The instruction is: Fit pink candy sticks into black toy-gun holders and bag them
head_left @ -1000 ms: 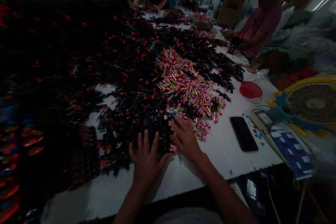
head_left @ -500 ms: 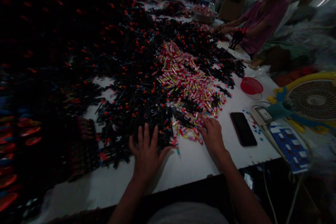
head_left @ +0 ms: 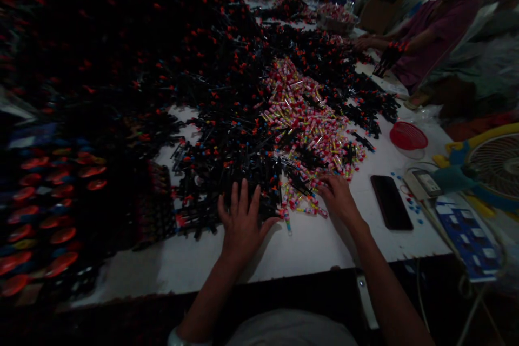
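My left hand (head_left: pixel 243 221) rests palm down with its fingers spread on the near edge of a heap of black pieces with orange tips (head_left: pixel 227 146). Small pink and yellow tubes (head_left: pixel 312 119) form a pile at the middle. At that pile's near right side is my right hand (head_left: pixel 338 197), its fingers bent over the tubes; whether it holds one is too dark and small to make out. A single tube (head_left: pixel 287 221) lies just right of my left thumb.
On the white table (head_left: pixel 300 254), a phone (head_left: pixel 391 203) and a red basket (head_left: pixel 408 135) sit right, near a fan (head_left: pixel 503 165). Round orange items (head_left: pixel 60 235) stand in rows at left. Another person (head_left: pixel 433 38) works at far right, one more at the back.
The view has turned left, so the table and heaps appear further right. More of the orange rows shows. My left hand stays spread on the black pieces, my right by the tubes.
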### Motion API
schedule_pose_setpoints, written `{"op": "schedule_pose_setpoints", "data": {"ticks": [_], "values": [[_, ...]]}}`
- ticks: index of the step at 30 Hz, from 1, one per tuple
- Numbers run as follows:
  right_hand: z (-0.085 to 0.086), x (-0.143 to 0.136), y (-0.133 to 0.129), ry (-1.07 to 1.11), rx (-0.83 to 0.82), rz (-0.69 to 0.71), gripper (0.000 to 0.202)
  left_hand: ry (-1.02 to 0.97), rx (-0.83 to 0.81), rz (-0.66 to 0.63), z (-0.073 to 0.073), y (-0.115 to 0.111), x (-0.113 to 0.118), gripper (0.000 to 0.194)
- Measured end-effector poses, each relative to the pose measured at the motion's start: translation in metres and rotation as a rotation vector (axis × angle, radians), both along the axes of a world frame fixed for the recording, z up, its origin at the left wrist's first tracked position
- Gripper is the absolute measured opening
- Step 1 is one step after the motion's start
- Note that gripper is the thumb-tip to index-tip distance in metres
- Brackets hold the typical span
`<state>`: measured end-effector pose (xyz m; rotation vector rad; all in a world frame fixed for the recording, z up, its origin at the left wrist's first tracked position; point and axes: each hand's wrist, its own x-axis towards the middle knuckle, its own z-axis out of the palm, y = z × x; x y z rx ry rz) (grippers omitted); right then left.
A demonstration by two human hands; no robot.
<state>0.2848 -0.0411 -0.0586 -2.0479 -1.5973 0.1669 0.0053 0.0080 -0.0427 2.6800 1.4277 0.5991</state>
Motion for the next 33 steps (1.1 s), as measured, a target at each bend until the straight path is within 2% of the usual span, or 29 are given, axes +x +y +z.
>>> {"op": "schedule_pose_setpoints", "data": {"ticks": [6,9,12,15,18,20,22,26,29,33], "values": [[0.016,0.006,0.019,-0.223,-0.214,0.127,0.014,-0.013,0.004,-0.003,-0.001,0.000,0.000,0.072],[0.019,-0.002,0.023,-0.252,-0.221,0.169,0.012,0.003,0.014,0.001,-0.001,0.000,0.001,0.072],[0.013,-0.012,0.020,-0.269,-0.205,0.192,0.014,0.015,0.022,0.005,-0.001,0.000,0.001,0.071],[0.005,-0.018,0.013,-0.203,-0.095,0.074,0.020,0.010,0.027,0.007,-0.002,-0.001,0.001,0.072],[0.005,-0.022,-0.003,0.070,0.038,-0.144,0.026,-0.004,0.020,0.004,-0.002,-0.002,0.001,0.071],[0.010,-0.028,-0.018,0.245,0.077,-0.197,0.029,-0.020,0.016,-0.003,-0.003,-0.002,0.000,0.069],[0.019,-0.039,-0.033,0.288,0.078,-0.112,0.028,-0.047,0.024,-0.005,-0.003,-0.002,-0.001,0.065],[0.033,-0.056,-0.055,0.122,0.018,0.215,0.028,-0.134,0.080,-0.007,0.002,-0.002,-0.009,0.044],[0.034,-0.053,-0.059,-0.099,-0.065,0.373,0.036,-0.157,0.103,-0.092,0.010,-0.006,-0.015,0.034],[0.028,-0.041,-0.051,-0.286,-0.150,0.583,0.036,-0.061,0.091,-0.177,0.019,-0.012,-0.012,0.029]]}}
